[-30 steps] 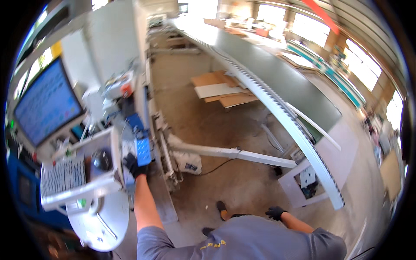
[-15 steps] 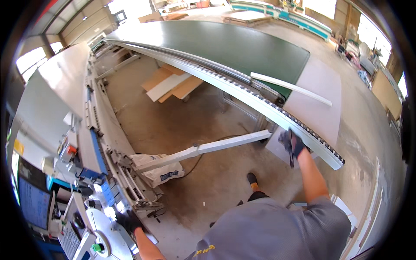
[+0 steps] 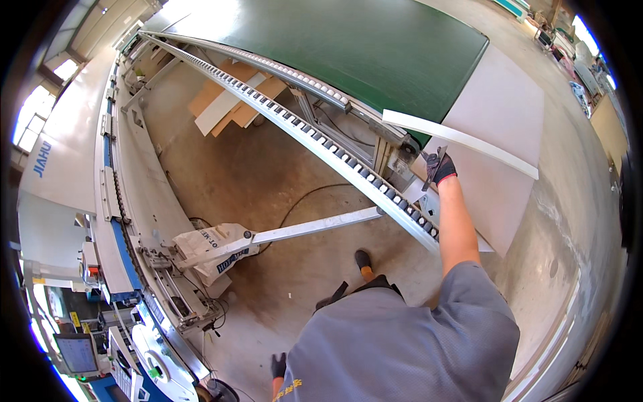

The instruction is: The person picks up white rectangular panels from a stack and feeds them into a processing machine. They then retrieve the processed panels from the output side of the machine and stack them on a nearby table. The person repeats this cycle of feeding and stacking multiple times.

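Note:
My right hand, in a dark glove, is closed round a thin, dark, flat tool whose exact kind I cannot make out. It is beside the near end of the conveyor, close to a long white strip lying across a pale board. A long rail with rollers runs slantwise to the left of this hand, apart from it. Low at my left side hangs my left hand, also gloved, holding nothing, its fingers apart.
A green conveyor belt stretches away at the top. On the left stands a long machine with a screen and a white round plate. A slanting support bar crosses above the floor near a white sack. Flat boards lie beyond.
The roller rail has swung left, away from the conveyor. My right hand has left the rail and moved up toward the white strip. My left hand has come off the machine to my side.

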Motion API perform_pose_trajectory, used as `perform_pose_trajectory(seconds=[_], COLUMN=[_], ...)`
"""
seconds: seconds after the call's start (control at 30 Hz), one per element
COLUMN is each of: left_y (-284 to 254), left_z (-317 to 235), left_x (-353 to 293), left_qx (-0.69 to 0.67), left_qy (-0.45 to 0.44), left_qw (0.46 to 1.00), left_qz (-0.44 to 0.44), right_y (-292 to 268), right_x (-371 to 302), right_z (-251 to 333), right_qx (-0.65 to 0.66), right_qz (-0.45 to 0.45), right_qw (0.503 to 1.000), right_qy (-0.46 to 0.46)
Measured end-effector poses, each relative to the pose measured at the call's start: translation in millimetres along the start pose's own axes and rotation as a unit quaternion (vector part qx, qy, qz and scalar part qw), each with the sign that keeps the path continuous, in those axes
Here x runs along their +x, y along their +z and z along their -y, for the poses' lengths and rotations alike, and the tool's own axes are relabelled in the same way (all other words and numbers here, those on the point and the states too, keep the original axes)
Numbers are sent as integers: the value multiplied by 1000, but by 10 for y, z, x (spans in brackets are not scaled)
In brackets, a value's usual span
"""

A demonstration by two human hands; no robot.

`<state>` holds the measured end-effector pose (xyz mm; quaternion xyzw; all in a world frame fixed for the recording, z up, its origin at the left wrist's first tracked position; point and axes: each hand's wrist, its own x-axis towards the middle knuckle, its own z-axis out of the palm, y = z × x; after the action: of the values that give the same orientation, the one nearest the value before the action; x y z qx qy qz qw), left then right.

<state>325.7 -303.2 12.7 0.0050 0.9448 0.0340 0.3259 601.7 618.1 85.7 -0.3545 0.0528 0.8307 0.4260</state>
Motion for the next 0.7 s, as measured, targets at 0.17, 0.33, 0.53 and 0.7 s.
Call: perform_pose_trajectory(seconds=[0.17, 0.33, 0.53, 0.7], left_y=[650, 422, -142, -469], left_z=[-505, -728, -1307, -2426], left_x=[-249, -181, 78, -57], left_qx=[54, 95, 165, -109], left_qy=[95, 201, 418, 245], left_qw=[975, 942, 891, 961], left_qz=[192, 253, 69, 73], right_y=[-131, -827, -1058, 169], right_x=[433, 1187, 1196, -74], right_z=[233, 398, 833, 384], right_qx=[1, -109, -136, -233], right_qz=[-113, 3, -44, -169], right_qw=[993, 987, 983, 921], right_qy=[35, -119, -116, -263])
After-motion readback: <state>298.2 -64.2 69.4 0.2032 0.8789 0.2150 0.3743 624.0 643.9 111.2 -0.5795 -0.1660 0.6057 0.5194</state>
